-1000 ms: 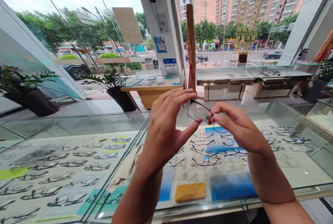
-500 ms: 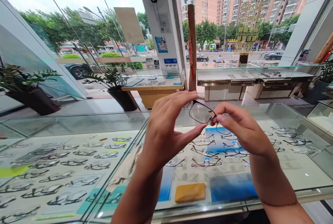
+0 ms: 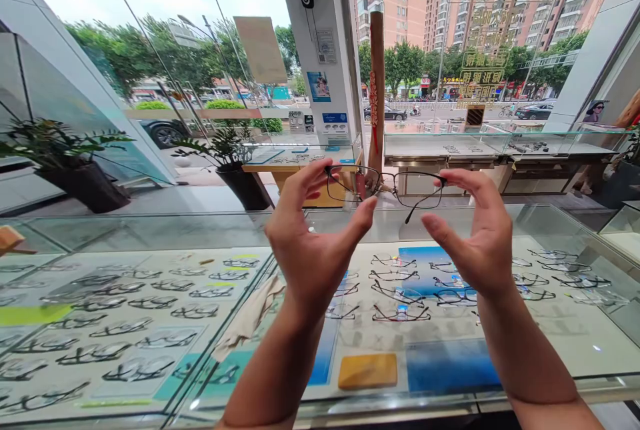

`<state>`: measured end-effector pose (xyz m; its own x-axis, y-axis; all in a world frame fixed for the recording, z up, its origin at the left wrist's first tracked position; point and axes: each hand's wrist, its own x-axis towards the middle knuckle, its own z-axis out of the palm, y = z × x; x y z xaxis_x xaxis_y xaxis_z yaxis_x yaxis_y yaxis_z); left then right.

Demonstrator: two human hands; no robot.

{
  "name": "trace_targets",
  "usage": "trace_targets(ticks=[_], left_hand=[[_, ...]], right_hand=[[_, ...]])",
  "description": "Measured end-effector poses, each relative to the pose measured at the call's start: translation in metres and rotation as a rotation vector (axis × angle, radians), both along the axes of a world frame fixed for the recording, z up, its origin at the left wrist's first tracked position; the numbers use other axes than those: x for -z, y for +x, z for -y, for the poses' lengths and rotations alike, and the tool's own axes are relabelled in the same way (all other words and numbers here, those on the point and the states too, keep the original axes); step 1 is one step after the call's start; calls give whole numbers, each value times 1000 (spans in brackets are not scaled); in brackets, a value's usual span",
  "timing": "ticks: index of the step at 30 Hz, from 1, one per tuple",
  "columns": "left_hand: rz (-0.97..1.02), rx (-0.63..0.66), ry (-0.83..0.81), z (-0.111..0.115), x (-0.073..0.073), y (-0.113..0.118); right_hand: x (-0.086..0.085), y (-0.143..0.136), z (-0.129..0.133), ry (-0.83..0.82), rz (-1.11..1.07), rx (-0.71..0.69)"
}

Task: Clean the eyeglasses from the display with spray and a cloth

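Observation:
A pair of black thin-rimmed eyeglasses (image 3: 396, 187) is raised above the glass counter, both lenses facing me. My left hand (image 3: 316, 237) grips its left end at the hinge with the fingers, and that thumb stands apart beneath the left lens. At the opposite end, the fingers of my right hand (image 3: 477, 233) hold the right hinge, the thumb spread away below. One temple arm points down behind the right lens. Where the other arm lies is hard to make out. Beneath my hands, rows of eyeglasses (image 3: 400, 313) lie inside the display case.
A beige cloth (image 3: 253, 317) lies on the counter to my left. A yellow-orange case (image 3: 367, 371) sits near the front edge. Another glass showcase (image 3: 125, 410) with several eyeglasses adjoins on the left. Beyond stand a wooden post (image 3: 377, 83), potted plants (image 3: 245, 187) and large windows.
My right hand has moved from the middle of the eyeglasses to their right end. The glasses have turned from angled to facing me, slightly higher, and my view has shifted a little left.

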<state>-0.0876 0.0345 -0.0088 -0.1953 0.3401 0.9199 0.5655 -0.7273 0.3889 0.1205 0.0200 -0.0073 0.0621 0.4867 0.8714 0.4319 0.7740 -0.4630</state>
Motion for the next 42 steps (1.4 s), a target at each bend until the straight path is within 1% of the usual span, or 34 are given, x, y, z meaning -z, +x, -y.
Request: trace_targets(ticks=[3,7,13,15,18,20,26,32,34,39,42], left_hand=[[21,30,-22,0,0,3],[42,50,-58,-2,-1,5],[33,87,-135,-7,-1,7],[42,143,-136,-10,1,7],[62,280,-114,-15,3,7],[63,326,-110,-18,5,6],[53,286,-88,-21,7,5],[46,337,-123,-22,5,3],[36,296,-115,-22,5,3],[1,131,-63,-22,6,0],[-13,92,-39,-21,5,0]], right_hand=[[1,-3,-2,0,-43,21],[1,-4,-5,-2,-90,12],[1,-5,-6,-15,-115,32],[1,-6,-6,-29,-142,-2],[0,-7,-6,-77,-178,-118],[0,-6,-7,-114,-175,-156],[-1,-2,-9,-131,-145,-122],[-3,0,-9,-129,-212,-145],[-2,1,-9,-125,-205,-123],[-1,1,-10,-71,-169,-21],[-2,1,-8,-45,-124,29]])
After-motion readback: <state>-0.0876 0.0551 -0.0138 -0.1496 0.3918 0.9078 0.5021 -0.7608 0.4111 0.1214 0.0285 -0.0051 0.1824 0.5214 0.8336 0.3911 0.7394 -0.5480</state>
